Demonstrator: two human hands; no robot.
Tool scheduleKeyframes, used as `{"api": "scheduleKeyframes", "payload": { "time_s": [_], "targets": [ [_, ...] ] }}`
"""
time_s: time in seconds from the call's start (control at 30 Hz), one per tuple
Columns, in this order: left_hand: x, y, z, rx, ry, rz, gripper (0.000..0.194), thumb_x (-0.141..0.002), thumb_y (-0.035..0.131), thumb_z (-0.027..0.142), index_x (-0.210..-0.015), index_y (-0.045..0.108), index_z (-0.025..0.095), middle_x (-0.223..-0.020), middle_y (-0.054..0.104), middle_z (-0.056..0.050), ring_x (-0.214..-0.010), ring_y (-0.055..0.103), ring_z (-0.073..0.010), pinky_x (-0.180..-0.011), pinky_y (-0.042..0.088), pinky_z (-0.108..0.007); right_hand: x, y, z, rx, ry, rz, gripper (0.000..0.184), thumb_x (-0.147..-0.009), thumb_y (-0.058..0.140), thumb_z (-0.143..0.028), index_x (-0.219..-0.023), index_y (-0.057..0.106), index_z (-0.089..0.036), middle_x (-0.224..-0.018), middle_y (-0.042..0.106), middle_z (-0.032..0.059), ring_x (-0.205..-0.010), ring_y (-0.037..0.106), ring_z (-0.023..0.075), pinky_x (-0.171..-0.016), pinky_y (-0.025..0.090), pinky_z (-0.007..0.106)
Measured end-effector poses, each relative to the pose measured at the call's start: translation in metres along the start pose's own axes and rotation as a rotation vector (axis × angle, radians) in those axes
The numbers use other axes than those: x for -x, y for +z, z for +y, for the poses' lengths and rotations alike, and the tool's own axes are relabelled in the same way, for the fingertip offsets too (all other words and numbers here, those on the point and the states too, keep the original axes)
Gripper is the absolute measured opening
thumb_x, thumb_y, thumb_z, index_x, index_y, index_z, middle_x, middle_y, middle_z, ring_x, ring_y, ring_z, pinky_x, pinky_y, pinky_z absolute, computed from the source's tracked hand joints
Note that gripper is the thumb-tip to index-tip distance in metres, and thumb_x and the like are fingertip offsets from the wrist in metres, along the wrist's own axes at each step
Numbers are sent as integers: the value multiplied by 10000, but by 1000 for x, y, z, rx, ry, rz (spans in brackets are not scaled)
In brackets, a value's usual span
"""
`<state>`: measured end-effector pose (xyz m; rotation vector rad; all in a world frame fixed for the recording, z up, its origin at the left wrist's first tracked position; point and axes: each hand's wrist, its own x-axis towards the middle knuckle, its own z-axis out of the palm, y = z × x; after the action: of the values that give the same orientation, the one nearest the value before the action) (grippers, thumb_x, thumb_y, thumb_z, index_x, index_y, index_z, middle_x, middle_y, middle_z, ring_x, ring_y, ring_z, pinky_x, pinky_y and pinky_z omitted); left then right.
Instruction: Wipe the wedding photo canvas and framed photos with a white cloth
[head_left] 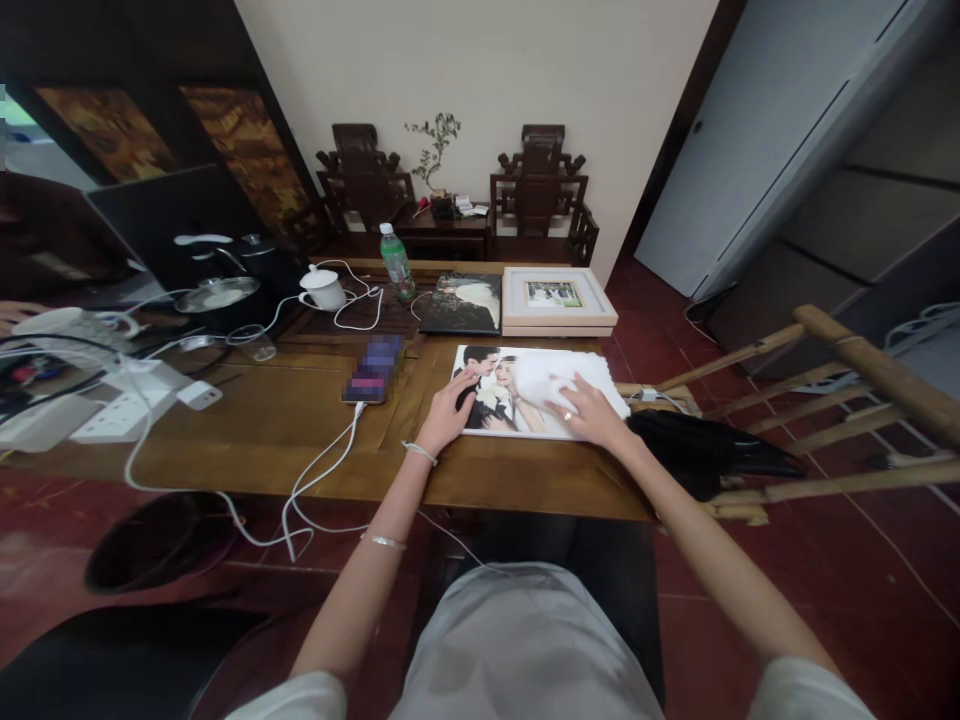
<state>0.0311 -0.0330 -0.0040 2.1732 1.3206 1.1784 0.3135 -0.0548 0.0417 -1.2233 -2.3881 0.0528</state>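
A wedding photo panel (pixel 491 405) lies flat near the table's front edge, showing a couple. My left hand (pixel 448 408) rests on the panel's left edge with its fingers stretched out, holding nothing. A fluffy white cloth (pixel 536 370) covers much of the panel's right half. My right hand (pixel 592 408) presses on this cloth, fingers bent and some of the cloth bunched between them. Behind the panel lie a dark photo album (pixel 461 305) and a pale framed photo (pixel 559 297) on a box.
To the left, a phone (pixel 373 370) charges on a white cable. Farther off stand a green-labelled bottle (pixel 397 262), a lidded white cup (pixel 324 290) and a power strip (pixel 124 405). A bamboo chair (pixel 806 410) with a black bag (pixel 690 450) is at right.
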Motion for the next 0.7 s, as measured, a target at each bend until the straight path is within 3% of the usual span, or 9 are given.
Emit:
{"api": "scheduleKeyframes", "payload": {
  "time_s": [0.17, 0.3, 0.4, 0.53, 0.7],
  "targets": [
    [0, 0, -1, 12, 2, 3, 307, -905, 470, 234, -1160, 624, 160, -1344, 558, -107, -1307, 461, -214, -1121, 349, -403, -46, 9, 36, 0, 83, 38, 296, -950, 415, -360, -945, 660, -194, -1039, 692, 106, -1013, 601, 295, -959, 401, 452],
    [0, 0, -1, 6, -7, -2, 305, -902, 472, 228, -1158, 624, 159, -1342, 559, -109, -1304, 464, -215, -1119, 351, -397, -53, 10, 45, -3, 118, 47, 314, -963, 378, -343, -892, 644, -191, -950, 705, 92, -945, 622, 278, -980, 369, 461],
    [0, 0, -1, -3, -4, -1, 308, -904, 472, 229, -1160, 625, 153, -1343, 558, -115, -1302, 467, -213, -1117, 356, -392, -35, 8, 32, -7, 106, 43, 276, -958, 394, -324, -946, 636, -193, -1075, 687, 104, -1037, 600, 286, -1032, 312, 507],
    [1, 1, -2, -11, 14, 4, 317, -907, 466, 233, -1165, 623, 136, -1338, 558, -131, -1300, 470, -211, -1116, 357, -394, 12, 1, -3, -5, 47, 5, 237, -944, 438, -323, -952, 634, -188, -1289, 581, 149, -1221, 497, 299, -1083, 257, 542],
    [1, 0, -2, -12, 14, 6, 314, -903, 469, 240, -1157, 627, 147, -1349, 549, -122, -1297, 472, -214, -1113, 361, -398, 57, -9, -37, -22, -66, -74, 200, -925, 441, -222, -919, 635, -174, -1258, 594, 183, -1299, 428, 275, -1099, 242, 571]
  ]
}}
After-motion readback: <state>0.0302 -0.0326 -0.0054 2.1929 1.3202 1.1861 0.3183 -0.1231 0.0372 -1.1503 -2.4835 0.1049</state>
